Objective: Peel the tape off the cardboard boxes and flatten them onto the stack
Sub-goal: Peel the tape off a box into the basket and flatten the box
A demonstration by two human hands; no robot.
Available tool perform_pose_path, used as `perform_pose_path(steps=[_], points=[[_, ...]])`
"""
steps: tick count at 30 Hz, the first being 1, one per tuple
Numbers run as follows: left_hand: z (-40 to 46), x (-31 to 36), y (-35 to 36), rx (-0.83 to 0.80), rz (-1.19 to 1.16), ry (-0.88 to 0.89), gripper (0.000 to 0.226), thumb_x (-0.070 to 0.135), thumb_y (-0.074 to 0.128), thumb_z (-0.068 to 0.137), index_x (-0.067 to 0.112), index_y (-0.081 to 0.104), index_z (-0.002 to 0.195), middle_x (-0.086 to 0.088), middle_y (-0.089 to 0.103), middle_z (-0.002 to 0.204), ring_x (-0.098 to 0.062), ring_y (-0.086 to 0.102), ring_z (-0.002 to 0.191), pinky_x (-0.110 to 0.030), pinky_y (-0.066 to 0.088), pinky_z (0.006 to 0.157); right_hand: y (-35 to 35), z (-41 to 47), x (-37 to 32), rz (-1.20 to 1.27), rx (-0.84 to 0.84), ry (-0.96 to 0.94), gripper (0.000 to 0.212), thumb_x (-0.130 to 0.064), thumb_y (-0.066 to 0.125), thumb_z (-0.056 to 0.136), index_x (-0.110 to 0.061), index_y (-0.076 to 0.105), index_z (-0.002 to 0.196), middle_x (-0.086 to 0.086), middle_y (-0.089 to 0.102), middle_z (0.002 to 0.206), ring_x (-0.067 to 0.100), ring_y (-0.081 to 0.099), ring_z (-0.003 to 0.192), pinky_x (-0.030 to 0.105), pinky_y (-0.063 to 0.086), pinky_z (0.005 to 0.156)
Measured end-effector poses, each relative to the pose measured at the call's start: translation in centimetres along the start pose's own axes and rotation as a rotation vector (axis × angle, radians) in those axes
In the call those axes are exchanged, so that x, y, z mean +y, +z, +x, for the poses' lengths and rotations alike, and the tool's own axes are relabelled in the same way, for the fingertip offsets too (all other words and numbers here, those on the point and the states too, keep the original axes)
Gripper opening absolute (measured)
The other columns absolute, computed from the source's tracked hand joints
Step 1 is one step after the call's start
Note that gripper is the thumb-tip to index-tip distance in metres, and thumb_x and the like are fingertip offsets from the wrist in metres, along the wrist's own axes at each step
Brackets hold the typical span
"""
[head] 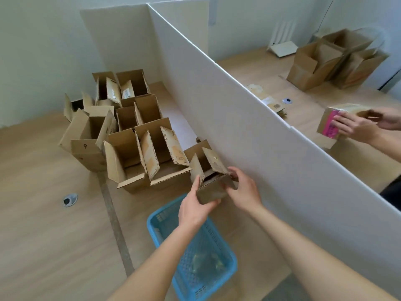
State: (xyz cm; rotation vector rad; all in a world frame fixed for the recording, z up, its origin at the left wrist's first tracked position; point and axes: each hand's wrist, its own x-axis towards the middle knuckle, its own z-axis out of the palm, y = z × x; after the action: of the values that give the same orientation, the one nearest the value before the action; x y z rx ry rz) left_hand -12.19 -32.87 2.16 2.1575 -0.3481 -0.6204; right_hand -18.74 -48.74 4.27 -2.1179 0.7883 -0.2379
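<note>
Both hands hold one small box (211,185) above the wooden table (43,213). The left hand (195,210) grips its near lower corner, thumb up along the left face, fingers curled underneath. The right hand (244,192) clasps the right side, fingers wrapped around the far edge. The box's top flaps stand open and its mouth tilts away from the person.

Just below the grip, under the left wrist, sits a blue basket (156,227) with slotted walls; something crumpled and pale lies in its bottom (too blurred to name). Beyond the grip and to its left, a cluster of open boxes (128,135) stands on the table, flaps up, one marked with a "9". A strip of brown tape or a seam (115,224) runs along the tabletop left of the basket, and further left a round metal grommet (70,199) is set into the wood.

Touching the right side of the grip's space rises a white partition (227,105), which runs away toward the pale wall (32,51) and meets a second panel there. Across the partition, to the right, lies another wooden desk (358,161). There another person's hands (355,124) grasp a box with a pink label (329,124). More open boxes (321,61) stand far behind them.
</note>
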Motion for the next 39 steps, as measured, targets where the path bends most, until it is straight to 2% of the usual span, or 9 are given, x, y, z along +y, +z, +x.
perform_pose_path(steps=[5,15,19,23,26,29,32,35,39], points=[[-6.3,1.2,-2.8,0.073,-0.244,0.030,0.106,0.072,0.079,0.057,0.056,0.029,0.148,0.016,0.062,0.132,-0.012,0.056,0.124,-0.029,0.046,0.092,-2.4,-7.5,-4.4,0.027,0.076,-0.084,0.044,-0.018,0.078,0.085,-0.012,0.066,0.127,0.002,0.068,0.117,0.014,0.065,0.106,0.034,0.052,0.098],[-18.0,0.4,-10.6,0.341,-0.310,0.041,0.151,0.073,0.089,0.039,0.034,0.005,0.158,0.002,0.036,0.153,-0.022,0.041,0.139,-0.044,0.042,0.112,-0.7,-20.1,-16.0,0.289,0.023,-0.132,0.030,-0.039,0.042,0.086,-0.047,0.070,0.092,-0.005,0.071,0.109,0.012,0.066,0.106,0.046,0.056,0.093],[-20.4,0.0,-12.9,0.394,-0.294,-0.025,0.159,0.082,0.084,0.038,0.032,-0.006,0.159,-0.001,0.025,0.157,-0.025,0.036,0.141,-0.048,0.045,0.110,0.7,-23.3,-17.8,0.297,-0.021,-0.177,0.033,-0.042,0.043,0.090,-0.035,0.074,0.087,0.003,0.073,0.100,0.020,0.068,0.099,0.052,0.056,0.089],[-21.5,-1.8,-16.1,0.454,-0.159,-0.013,0.148,0.067,0.092,0.049,0.030,0.001,0.160,-0.002,0.027,0.159,-0.025,0.033,0.144,-0.044,0.043,0.109,1.4,-24.0,-17.9,0.260,-0.102,-0.219,0.028,-0.033,0.047,0.101,-0.034,0.075,0.098,-0.012,0.076,0.099,0.009,0.069,0.099,0.035,0.058,0.089],[-22.3,-3.6,-19.6,0.452,-0.159,0.012,0.144,0.067,0.090,0.051,0.030,0.004,0.160,-0.001,0.029,0.159,-0.024,0.034,0.144,-0.045,0.040,0.111,2.1,-23.2,-16.7,-0.042,-0.155,-0.254,0.032,-0.027,0.058,0.099,-0.024,0.061,0.131,-0.008,0.065,0.126,0.011,0.059,0.118,0.021,0.047,0.093],[-23.5,-5.4,-22.8,0.440,-0.282,0.048,0.134,0.070,0.085,0.054,0.032,0.013,0.160,0.001,0.037,0.152,-0.020,0.041,0.138,-0.042,0.045,0.107,4.1,-22.9,-16.4,-0.121,-0.283,-0.240,0.079,-0.036,0.073,0.091,-0.027,0.030,0.156,-0.006,0.037,0.157,0.015,0.039,0.141,0.035,0.039,0.113],[-24.7,-7.6,-24.9,0.431,-0.429,0.130,0.103,0.068,0.079,0.060,0.042,0.034,0.149,0.011,0.054,0.135,-0.008,0.055,0.121,-0.021,0.053,0.089,7.2,-23.0,-17.2,-0.004,-0.386,-0.271,0.090,-0.046,0.072,0.089,-0.040,0.015,0.158,-0.008,0.029,0.161,0.016,0.034,0.145,0.048,0.037,0.118],[-25.4,-10.2,-26.2,0.421,-0.540,0.105,0.078,0.072,0.067,0.069,0.045,0.048,0.139,0.018,0.065,0.122,-0.007,0.061,0.116,-0.017,0.052,0.084,9.9,-22.8,-18.4,0.092,-0.309,-0.321,0.076,-0.041,0.067,0.093,-0.037,0.025,0.156,-0.004,0.038,0.154,0.014,0.043,0.135,0.042,0.043,0.113],[-26.2,-13.5,-25.8,0.498,-0.480,-0.035,0.104,0.087,0.056,0.066,0.031,0.040,0.152,0.000,0.047,0.143,-0.017,0.049,0.131,-0.041,0.041,0.113,13.1,-23.2,-19.5,0.089,-0.296,-0.337,0.056,-0.039,0.063,0.097,-0.031,0.042,0.148,-0.002,0.049,0.132,0.011,0.050,0.119,0.023,0.043,0.096]])
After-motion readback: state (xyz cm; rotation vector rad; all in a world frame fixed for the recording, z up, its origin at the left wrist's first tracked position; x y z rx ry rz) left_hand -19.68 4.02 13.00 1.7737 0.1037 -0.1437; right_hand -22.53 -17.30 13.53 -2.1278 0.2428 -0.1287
